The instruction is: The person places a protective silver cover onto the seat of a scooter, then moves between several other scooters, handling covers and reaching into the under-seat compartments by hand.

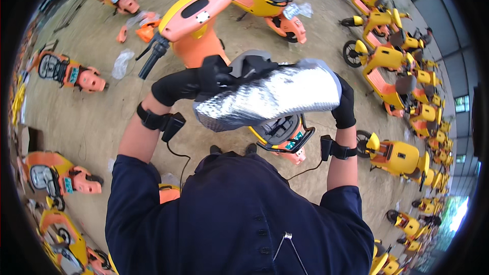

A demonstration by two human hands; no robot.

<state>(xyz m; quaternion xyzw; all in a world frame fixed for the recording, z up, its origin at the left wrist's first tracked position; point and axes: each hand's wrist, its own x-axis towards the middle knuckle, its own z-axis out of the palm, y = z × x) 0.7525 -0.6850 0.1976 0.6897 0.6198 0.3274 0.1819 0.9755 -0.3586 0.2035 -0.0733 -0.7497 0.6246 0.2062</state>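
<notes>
At the centre of the frame we see a crinkled silver foil seat cover [270,97] stretched between the two hands, just above the orange and yellow electric scooter [204,25] that rises toward the upper middle. Our black-gloved left hand [191,84] grips its left end, seemingly bunched with a black strap, though the glove hides the fingers. Our black-gloved right hand [345,103] is closed around its right edge.
</notes>
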